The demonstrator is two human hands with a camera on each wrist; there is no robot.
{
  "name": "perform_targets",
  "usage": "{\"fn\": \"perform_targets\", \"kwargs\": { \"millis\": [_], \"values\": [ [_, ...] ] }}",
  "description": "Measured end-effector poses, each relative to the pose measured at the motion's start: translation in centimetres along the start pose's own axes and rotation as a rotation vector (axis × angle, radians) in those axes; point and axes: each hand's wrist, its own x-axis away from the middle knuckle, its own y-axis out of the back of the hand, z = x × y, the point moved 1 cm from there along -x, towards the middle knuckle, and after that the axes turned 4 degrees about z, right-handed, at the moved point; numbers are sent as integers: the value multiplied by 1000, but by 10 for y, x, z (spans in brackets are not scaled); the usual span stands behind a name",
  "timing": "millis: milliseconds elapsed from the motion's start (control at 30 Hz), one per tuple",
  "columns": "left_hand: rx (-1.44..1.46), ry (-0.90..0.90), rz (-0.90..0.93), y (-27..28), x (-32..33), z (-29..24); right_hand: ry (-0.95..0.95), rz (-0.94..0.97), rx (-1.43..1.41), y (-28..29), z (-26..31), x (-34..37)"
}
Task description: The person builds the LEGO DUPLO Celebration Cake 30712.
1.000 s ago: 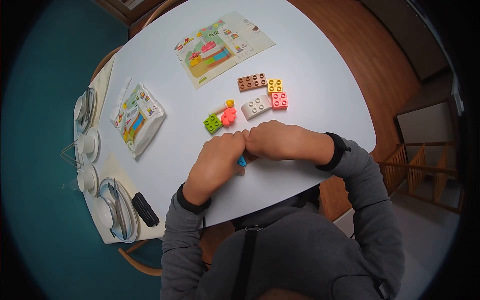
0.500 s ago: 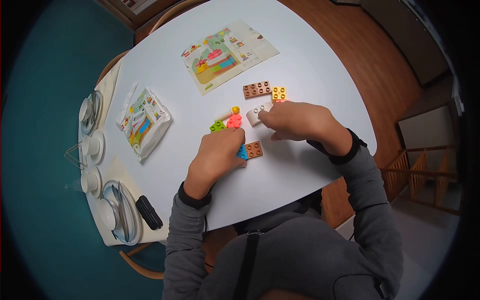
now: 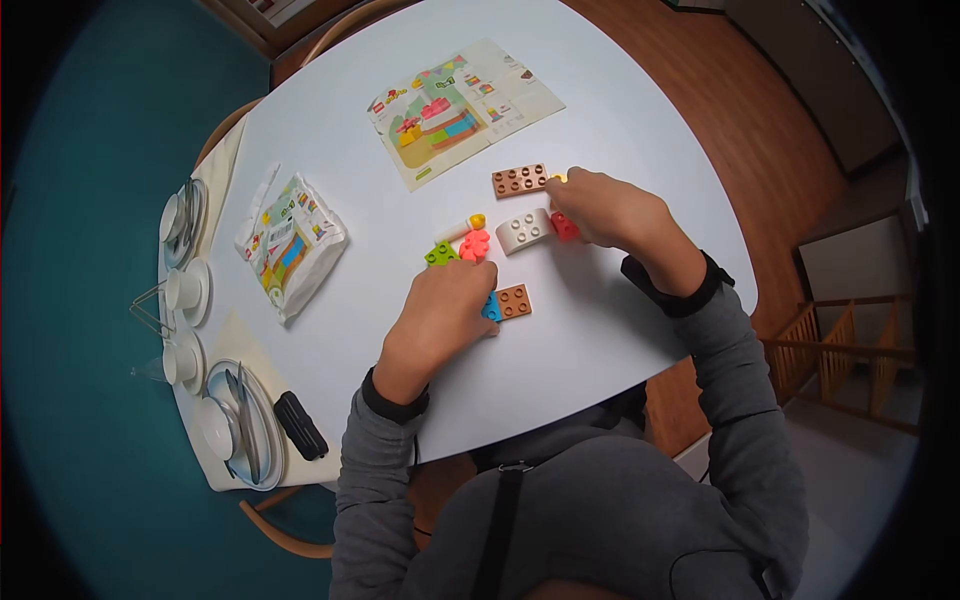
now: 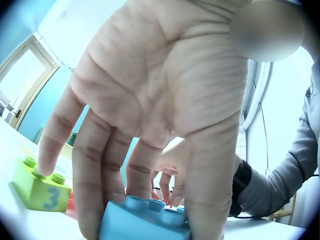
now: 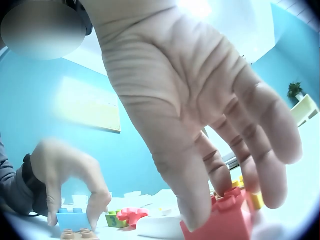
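Note:
My left hand (image 3: 440, 310) pinches a blue brick (image 4: 145, 220) between thumb and fingers, low at the table. Against its right side sits a brown brick (image 3: 515, 301) with studs up. My right hand (image 3: 615, 212) reaches down over a pink brick (image 5: 225, 220) and a yellow brick (image 3: 559, 178), which it partly hides in the head view. Its thumb is right at the near side of the pink brick, the other fingers spread loosely beyond. A white curved brick (image 3: 524, 231) lies just left of the pink one.
Near the left hand are a green brick (image 3: 441, 254) marked 3, a pink flower-like piece (image 3: 475, 245) and a white candle piece (image 3: 455, 232). Farther back lie a long brown brick (image 3: 519, 181) and an instruction sheet (image 3: 460, 110). A packet (image 3: 292, 243) and dishes (image 3: 262, 440) are left.
My right hand has left the left hand and the blue and brown bricks, crossed over the white curved brick and reached the pink and yellow bricks. The left hand stays at the blue brick.

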Motion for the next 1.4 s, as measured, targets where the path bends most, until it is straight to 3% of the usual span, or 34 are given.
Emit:
{"fn": "perform_targets", "kwargs": {
  "millis": [100,200,333,433,500,533,600,700,733,800,1033,1100,1200,1333,1400],
  "values": [
    [2,14,12,0,0,-1,-10,-95,-23,-7,-2,-3],
    [6,21,19,-1,-1,0,94,-58,21,-11,-3,-9],
    [17,16,6,0,0,-1,81,-47,98,-13,8,-4],
    [24,9,-4,-1,0,0,95,24,32,-3,21,6],
    [29,1,-13,-2,0,1,-57,252,-87,5,30,12],
    [36,1,-16,-2,0,2,-57,254,-88,0,26,10],
    [44,1,-18,-3,0,2,152,10,37,-11,18,4],
    [44,-15,-45,-3,1,2,215,-22,27,-17,18,2],
    [41,-14,-40,-4,1,3,215,-22,27,-14,21,4],
    [39,-14,-35,-4,0,4,178,183,55,-9,29,10],
    [32,-11,-28,-6,-1,4,299,169,159,-31,26,0],
    [34,-16,-34,-6,0,5,470,-109,182,-33,26,4],
    [33,-3,-13,-5,0,4,567,-235,130,-33,26,13],
    [35,-20,-27,-8,-1,6,506,-182,202,-30,31,21],
    [31,-21,-28,-7,-1,6,589,-268,140,-30,31,24]
  ]
}}
